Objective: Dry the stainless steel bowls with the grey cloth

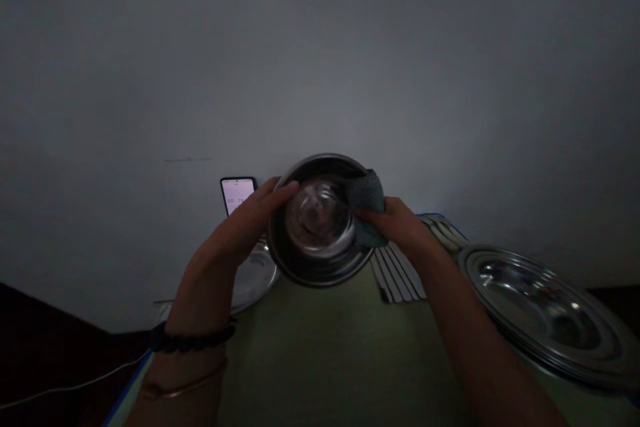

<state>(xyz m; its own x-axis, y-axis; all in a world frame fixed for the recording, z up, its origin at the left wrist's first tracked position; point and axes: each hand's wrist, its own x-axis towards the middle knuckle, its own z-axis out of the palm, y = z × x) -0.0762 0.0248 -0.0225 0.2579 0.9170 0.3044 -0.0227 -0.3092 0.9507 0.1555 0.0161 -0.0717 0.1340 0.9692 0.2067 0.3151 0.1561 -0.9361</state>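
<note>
A round steel bowl (320, 260) is held up above the table, tilted so its inside faces me. My left hand (250, 220) grips its left rim, with the fingers curled over the edge. My right hand (397, 223) is closed on a grey-green cloth (367, 193) that is pressed against the bowl's right rim. A dark beaded bracelet sits on my left wrist.
A stack of steel plates (545, 313) lies at the right on the green table (320, 360). Another steel plate (255, 277) lies under my left hand. A striped cloth (397, 273) is behind the bowl. A lit phone (238, 193) leans on the wall.
</note>
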